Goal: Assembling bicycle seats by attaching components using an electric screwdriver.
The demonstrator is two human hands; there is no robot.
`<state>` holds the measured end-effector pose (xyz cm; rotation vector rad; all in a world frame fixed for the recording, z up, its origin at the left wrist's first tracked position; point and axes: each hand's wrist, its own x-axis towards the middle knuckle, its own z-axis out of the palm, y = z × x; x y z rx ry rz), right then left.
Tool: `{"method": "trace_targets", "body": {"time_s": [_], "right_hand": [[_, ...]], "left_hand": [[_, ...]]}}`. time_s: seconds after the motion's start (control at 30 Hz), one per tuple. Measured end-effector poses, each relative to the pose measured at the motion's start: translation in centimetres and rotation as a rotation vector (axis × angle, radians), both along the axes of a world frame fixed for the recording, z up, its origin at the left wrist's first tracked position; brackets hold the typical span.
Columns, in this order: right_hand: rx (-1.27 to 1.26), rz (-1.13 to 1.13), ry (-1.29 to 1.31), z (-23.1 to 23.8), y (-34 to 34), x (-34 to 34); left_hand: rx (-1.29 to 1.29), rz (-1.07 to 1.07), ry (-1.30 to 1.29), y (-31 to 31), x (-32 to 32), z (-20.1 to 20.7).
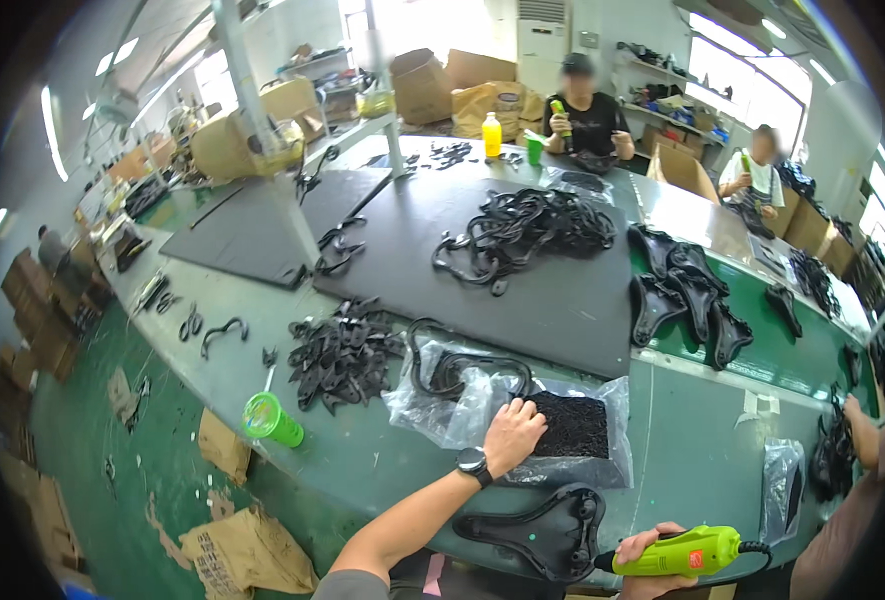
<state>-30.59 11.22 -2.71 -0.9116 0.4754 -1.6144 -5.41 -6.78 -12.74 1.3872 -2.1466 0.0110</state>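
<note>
My left hand [515, 436], with a watch on its wrist, dips its bent fingers into the left side of a pile of tiny black screw-like pieces [575, 424]. They lie in an opened clear plastic bag [618, 452]; what the fingertips pinch is hidden. At the lower right, my right hand [639, 548] grips a lime-green electric screwdriver [688, 552], held level with its cord leading off right. Its dark nose points left at the wide end of a black bicycle saddle [548, 528], which lies at the table's near edge. Whether the tip touches it I cannot tell.
Black curved strips [523, 235] are heaped on a dark mat [393, 270]. Small black parts [341, 350] and a green cup [273, 420] stand left. Several saddles [693, 290] lie right on the conveyor belt [763, 350]. Co-workers [588, 120] sit across; another's arm [863, 435] is at right.
</note>
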Motion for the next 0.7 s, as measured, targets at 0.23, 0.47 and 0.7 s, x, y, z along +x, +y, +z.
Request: {"method": "trace_targets", "body": {"time_s": [0.23, 0.47, 0.7], "right_hand": [[0.021, 0.132, 0.03, -1.2, 0.0, -0.9], [0.032, 0.157, -0.015, -1.8, 0.3, -0.5], [0.035, 0.1, 0.032, -1.1, 0.7, -0.1]], "left_hand": [[-0.07, 0.036, 0.035, 0.0, 1.2, -0.2], [-0.074, 0.003, 0.06, 0.4, 1.1, 0.1], [-0.148, -0.044, 0.187, 2.8, 1.0, 1.4]]}}
